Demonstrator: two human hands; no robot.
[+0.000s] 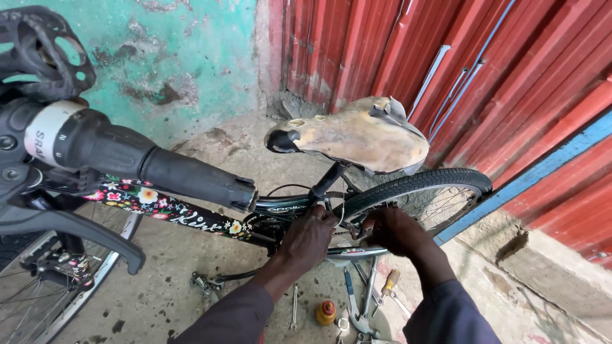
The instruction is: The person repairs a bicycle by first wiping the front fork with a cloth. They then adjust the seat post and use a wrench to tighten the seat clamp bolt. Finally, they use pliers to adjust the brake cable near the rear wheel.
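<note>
On stained concrete floor (159,255), bicycle (280,207), red corrugated wall (510,83), scattered wrenches (357,299).

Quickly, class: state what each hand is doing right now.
Left hand: closed around the bicycle frame below the seat post.
Right hand: closed near the rear wheel; contents cannot be told.

Both arms stretched forward, left hand (309,239) curled shut, right hand (396,230) fingers bent
</note>
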